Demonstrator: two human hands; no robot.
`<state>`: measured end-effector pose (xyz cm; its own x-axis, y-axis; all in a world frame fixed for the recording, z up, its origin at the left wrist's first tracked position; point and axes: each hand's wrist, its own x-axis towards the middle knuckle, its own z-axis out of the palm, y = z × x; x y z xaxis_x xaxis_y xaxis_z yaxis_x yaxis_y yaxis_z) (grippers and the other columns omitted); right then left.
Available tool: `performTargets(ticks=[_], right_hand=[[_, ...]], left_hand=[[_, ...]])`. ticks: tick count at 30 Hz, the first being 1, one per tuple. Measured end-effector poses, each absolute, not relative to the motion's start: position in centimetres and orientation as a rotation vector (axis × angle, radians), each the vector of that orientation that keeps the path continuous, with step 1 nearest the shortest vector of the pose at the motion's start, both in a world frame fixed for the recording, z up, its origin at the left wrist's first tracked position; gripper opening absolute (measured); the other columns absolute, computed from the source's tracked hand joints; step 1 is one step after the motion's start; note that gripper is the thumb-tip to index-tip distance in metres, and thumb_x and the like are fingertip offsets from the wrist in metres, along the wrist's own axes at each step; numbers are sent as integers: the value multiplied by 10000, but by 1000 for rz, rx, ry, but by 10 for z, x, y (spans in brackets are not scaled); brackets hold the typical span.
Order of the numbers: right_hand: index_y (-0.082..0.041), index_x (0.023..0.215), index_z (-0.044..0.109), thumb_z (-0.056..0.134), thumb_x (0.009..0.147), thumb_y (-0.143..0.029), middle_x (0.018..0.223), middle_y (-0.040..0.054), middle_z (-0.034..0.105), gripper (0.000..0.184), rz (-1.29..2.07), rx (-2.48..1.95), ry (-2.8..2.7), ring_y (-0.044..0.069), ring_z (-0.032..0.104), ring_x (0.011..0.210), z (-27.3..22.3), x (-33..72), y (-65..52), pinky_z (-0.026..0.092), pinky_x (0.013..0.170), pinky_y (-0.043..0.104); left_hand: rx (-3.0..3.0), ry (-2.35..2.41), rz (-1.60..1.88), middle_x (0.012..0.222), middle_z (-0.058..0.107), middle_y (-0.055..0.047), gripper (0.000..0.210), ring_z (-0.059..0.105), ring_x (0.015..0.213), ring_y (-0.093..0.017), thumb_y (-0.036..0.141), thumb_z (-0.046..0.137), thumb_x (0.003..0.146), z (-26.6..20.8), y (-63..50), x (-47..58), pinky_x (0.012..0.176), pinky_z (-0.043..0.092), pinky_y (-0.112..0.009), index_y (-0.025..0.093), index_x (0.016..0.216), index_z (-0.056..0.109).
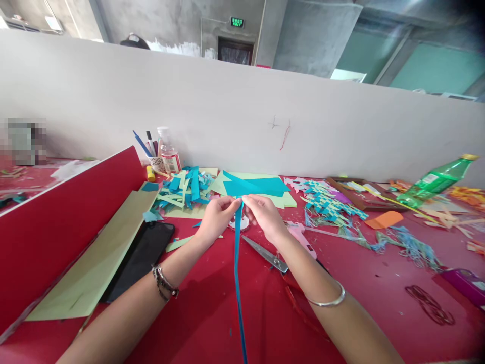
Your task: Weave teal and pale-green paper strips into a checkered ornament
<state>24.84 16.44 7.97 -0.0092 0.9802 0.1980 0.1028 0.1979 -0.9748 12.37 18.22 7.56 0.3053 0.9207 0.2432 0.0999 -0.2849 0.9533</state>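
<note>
A long, narrow blue paper strip (237, 263) hangs down toward me from my fingertips. Its upper end is pinched between the thumb and fingers of my left hand (217, 215). My right hand (264, 212) meets it there, fingers closed at the same end of the strip. Behind the hands, a round white object (239, 222), perhaps a tape roll, is partly hidden. Open scissors (267, 254) lie beneath my right forearm, their handles partly covered. Blue paper (261, 187) rests on pale green sheets (288, 198) just beyond my hands.
Paper scraps (185, 189) are heaped at the left, near a black phone (142, 258), a bottle (169, 154) and a pen cup (156, 163). Right of my hands lie a pink glue gun (303, 239), woven paper pieces (329, 202) and a green bottle (435, 182). A white partition (212, 111) stands behind.
</note>
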Motion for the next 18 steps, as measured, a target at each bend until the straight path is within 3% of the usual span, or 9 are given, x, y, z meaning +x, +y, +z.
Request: performTargets(ticks=[7, 13, 18], right_hand=[[-192, 497, 391, 462, 741, -315, 415, -65, 381, 282, 1002, -1129, -1394, 64, 339, 380, 78, 246, 163, 254, 383, 203], [-199, 501, 366, 441, 752, -316, 392, -69, 382, 286, 963, -1109, -1345, 65, 340, 365, 78, 244, 164, 256, 392, 206], [-190, 497, 380, 475, 745, -347, 414, -71, 354, 309, 994, -1103, -1378, 59, 325, 388, 78, 246, 164, 228, 391, 203]], left_hand=[[1593, 971, 1174, 435, 380, 63, 345, 345, 407, -62, 407, 485, 754, 75, 183, 122, 413, 254, -182, 161, 517, 439], [1643, 864, 1016, 497, 483, 26, 412, 412, 440, -77, 472, 393, 797, 73, 181, 125, 434, 312, -185, 147, 572, 511], [1688, 919, 1047, 439, 406, 47, 406, 349, 408, -70, 447, 403, 786, 70, 182, 125, 410, 258, -191, 150, 519, 478]])
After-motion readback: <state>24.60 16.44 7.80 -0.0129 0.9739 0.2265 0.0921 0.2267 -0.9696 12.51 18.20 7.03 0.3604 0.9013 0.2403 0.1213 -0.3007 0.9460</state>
